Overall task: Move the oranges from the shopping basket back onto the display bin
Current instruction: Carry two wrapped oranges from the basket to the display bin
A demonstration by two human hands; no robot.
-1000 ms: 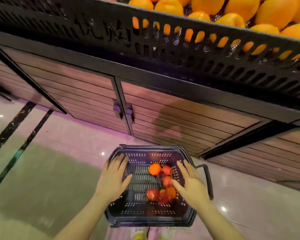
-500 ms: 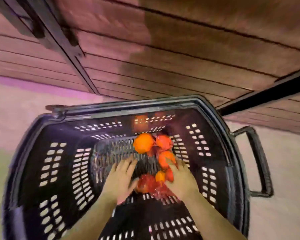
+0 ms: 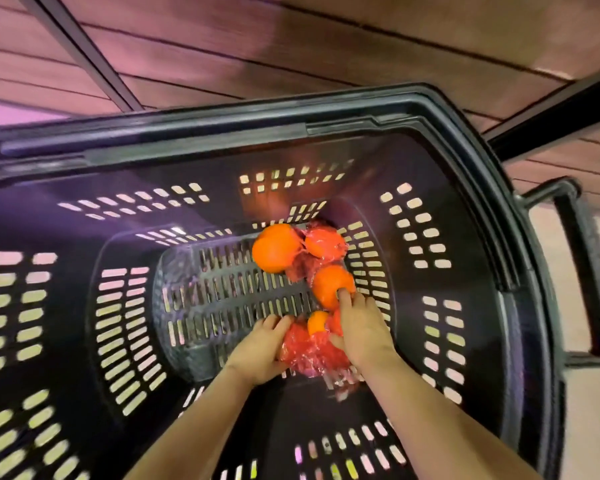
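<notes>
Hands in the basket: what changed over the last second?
Both hands went down from the rim to the bottom. The left hand and right hand now grip the red net bag. The oranges and shopping basket stayed put.

We see wood-slat panelling across 10 to 2 o'clock, brown boards running sideways with dark seams between. We note grey metal strip slanting down panelling at 11 o'clock, dark bar angling from 2 o'clock toward centre. Pale glossy floor at 3 to 4 o'clock; small patch of floor at 9 to 10 o'clock glows pink-violet. We find pinkish light cast over boards, darker shade toward upper right
</notes>
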